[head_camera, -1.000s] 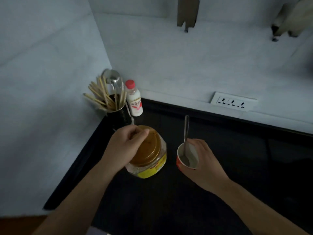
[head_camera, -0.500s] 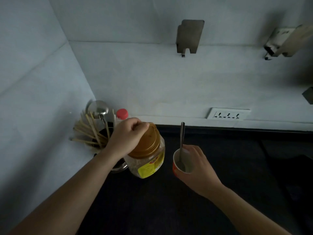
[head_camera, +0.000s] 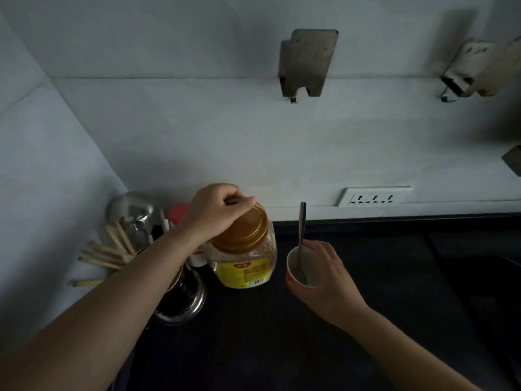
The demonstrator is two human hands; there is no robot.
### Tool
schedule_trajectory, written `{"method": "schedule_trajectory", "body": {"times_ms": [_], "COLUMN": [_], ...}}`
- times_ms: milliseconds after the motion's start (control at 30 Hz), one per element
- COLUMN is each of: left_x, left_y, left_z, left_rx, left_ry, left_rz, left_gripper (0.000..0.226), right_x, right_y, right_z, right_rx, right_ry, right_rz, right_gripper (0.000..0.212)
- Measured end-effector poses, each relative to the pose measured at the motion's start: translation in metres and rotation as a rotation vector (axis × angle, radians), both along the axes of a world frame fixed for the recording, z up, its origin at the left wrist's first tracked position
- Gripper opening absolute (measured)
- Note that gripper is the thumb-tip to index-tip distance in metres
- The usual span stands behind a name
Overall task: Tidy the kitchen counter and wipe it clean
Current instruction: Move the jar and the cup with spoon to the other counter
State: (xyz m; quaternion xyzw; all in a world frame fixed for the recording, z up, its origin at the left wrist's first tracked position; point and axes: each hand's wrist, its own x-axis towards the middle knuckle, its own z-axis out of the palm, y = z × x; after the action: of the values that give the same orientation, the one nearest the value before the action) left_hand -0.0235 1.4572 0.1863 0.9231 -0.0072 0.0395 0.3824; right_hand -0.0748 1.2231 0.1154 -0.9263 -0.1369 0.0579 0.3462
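Two hands working beside the jar (head_camera: 244, 259): left hand (head_camera: 215, 211) gripping its lid (head_camera: 244, 232), right hand (head_camera: 324, 273) clasping cup (head_camera: 298, 273) right of it.

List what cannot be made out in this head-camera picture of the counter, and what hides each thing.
- Small red-capped bottle: mostly hidden behind the left hand and its forearm.
- Utensil holder: its top is covered by that forearm; only the lower rim shows.
- Jar label text: too small and dim to read.
- Cup contents around the spoon: too dark to tell.
- Cup's far side: wrapped by the right hand.
- Right end of the counter: cut off by the edge and dark.
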Motion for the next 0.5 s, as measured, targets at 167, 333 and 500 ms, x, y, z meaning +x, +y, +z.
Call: {"method": "schedule_trajectory", "body": {"times_ms": [167,333,500], "left_x": [0.014,0.019,0.013], "left_y": [-0.002,0.0,-0.007], "left_z": [-0.013,-0.025,-0.039], "left_rx": [-0.014,-0.032,-0.007], "left_ry": [-0.075,-0.134,-0.267], "left_rz": [0.032,0.047,0.089], "left_gripper": [0.03,0.032,0.028], "right_x": [0.019,0.041,0.064], "right_y": [0.001,0.004,0.009], "right_z": [-0.004,-0.009,-0.027], "right_rx": [-0.011,-0.007,-0.042], "right_ry": [0.007,0.016,0.031], "right_rz": [-0.011,-0.005,0.0], "right_gripper": [0.073,0.072,0.068]}}
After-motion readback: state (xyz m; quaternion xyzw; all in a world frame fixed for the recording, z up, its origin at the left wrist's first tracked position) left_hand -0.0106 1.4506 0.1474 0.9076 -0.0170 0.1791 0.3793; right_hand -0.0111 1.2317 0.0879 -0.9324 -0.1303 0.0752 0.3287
